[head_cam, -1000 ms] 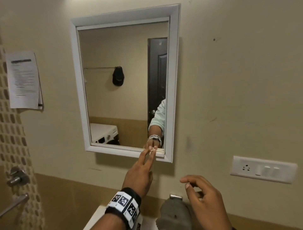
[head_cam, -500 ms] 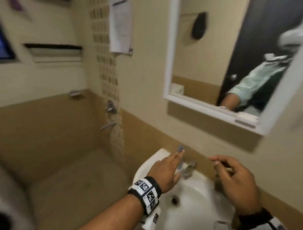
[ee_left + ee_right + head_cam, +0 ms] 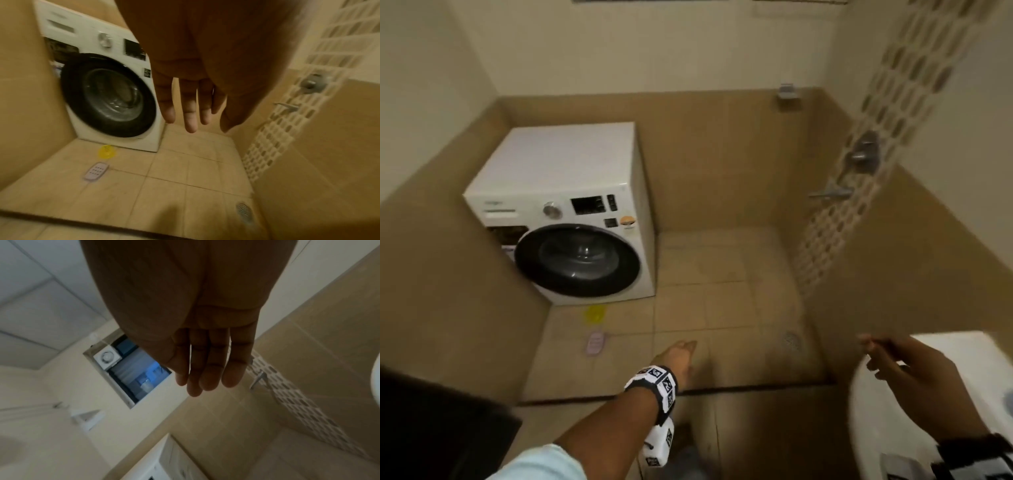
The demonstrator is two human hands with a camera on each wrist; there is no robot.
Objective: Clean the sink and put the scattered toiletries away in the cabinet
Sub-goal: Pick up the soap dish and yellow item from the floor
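Head view: both hands' fingers slack (holding nothing), lilac soap dish point(image 3: 595, 342) well beyond.

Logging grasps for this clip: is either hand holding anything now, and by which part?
Nothing is held: the left hand and right hand both show straight, empty fingers.

We see the right hand point(image 3: 185, 308) from the palm side, its fingers point(image 3: 213, 369) straight, close together and holding nothing. Behind the fingers sits a wall window point(image 3: 141, 369) with a white vent fan point(image 3: 107, 357) at its upper left corner. A mosaic tile strip point(image 3: 308, 410) runs down the wall to the window's right.
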